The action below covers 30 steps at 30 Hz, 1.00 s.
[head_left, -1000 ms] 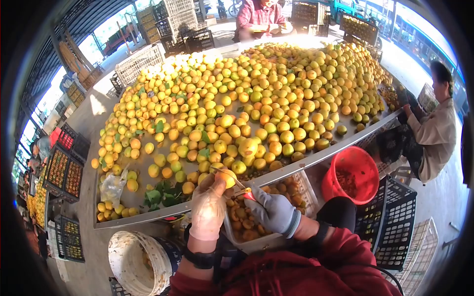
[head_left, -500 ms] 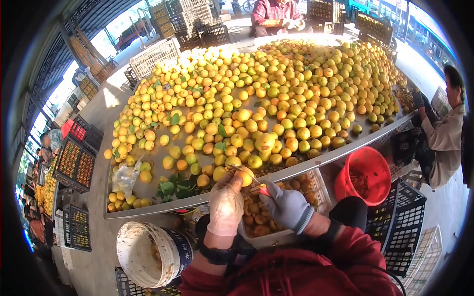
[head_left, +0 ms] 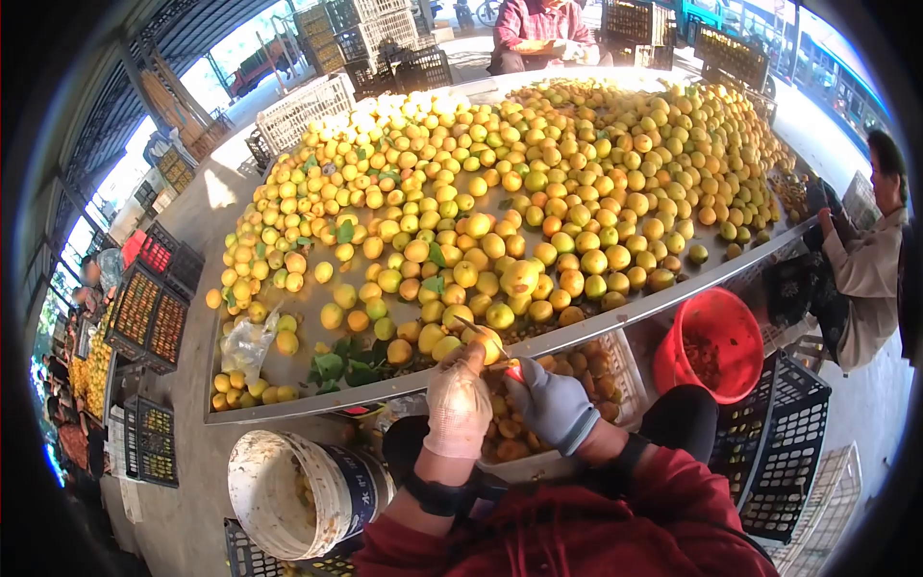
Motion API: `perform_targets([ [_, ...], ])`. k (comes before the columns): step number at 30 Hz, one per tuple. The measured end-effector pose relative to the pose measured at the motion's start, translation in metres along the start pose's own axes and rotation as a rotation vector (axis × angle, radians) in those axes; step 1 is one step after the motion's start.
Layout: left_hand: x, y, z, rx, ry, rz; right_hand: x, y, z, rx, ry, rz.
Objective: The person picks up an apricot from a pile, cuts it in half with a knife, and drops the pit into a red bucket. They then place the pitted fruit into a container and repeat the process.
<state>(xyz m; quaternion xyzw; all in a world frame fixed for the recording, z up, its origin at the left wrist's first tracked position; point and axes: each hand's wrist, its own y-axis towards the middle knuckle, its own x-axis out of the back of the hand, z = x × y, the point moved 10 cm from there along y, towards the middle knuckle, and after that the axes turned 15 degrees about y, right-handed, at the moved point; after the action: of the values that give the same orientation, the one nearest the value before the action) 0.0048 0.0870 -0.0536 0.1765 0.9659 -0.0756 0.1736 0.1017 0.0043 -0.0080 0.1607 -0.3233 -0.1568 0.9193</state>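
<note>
Left hand, pale glove: fingertips pinched on one fruit, held just off the table rim. Right hand, grey glove: wrapped round a red-handled knife, blade laid against that fruit. Both sit over the white crate at 6, probably so cut pieces drop straight in. Fruit pile at 12, in easy reach. White bucket at 7, red bucket at 3.

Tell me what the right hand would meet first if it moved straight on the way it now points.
Probably the fruit that the left hand holds: the right hand points up and left, with its knife at that fruit. Depth is unclear.
</note>
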Motion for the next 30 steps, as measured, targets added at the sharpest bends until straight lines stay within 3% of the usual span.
perform_targets([
  [3, -0.008, -0.002, 0.006, 0.081, -0.215, 0.004, -0.010, -0.002, -0.009, -0.098, -0.032, 0.030],
  [8, -0.006, -0.003, 0.006, 0.027, -0.195, 0.009, -0.019, -0.004, -0.019, -0.162, -0.023, 0.083],
  [11, 0.007, 0.001, 0.014, -0.008, -0.124, -0.060, -0.024, -0.010, -0.023, -0.099, 0.249, 0.007],
  [13, 0.004, -0.001, 0.006, 0.001, -0.130, -0.036, -0.045, -0.023, -0.016, -0.602, 1.057, 0.259],
  [20, -0.006, -0.003, -0.006, 0.086, -0.163, 0.062, -0.038, -0.023, -0.010, -0.701, 1.180, 0.357],
  [21, -0.011, -0.004, -0.004, 0.120, -0.210, 0.178, -0.038, -0.023, -0.009, -0.714, 1.200, 0.370],
  [23, -0.021, -0.006, 0.000, 0.155, -0.256, 0.296, -0.038, -0.021, -0.009, -0.726, 1.193, 0.398],
  [25, -0.004, 0.001, -0.001, 0.031, -0.146, 0.096, -0.044, -0.023, -0.013, -0.744, 1.185, 0.421],
  [27, 0.013, 0.008, 0.010, 0.037, -0.107, 0.012, -0.005, 0.006, -0.009, -0.163, 0.115, 0.130],
  [28, 0.024, 0.009, 0.015, 0.041, -0.063, -0.080, 0.000, 0.007, -0.009, -0.153, -0.012, 0.144],
  [30, 0.016, 0.003, 0.007, 0.035, -0.073, -0.082, 0.002, 0.007, -0.008, -0.154, -0.067, 0.135],
])
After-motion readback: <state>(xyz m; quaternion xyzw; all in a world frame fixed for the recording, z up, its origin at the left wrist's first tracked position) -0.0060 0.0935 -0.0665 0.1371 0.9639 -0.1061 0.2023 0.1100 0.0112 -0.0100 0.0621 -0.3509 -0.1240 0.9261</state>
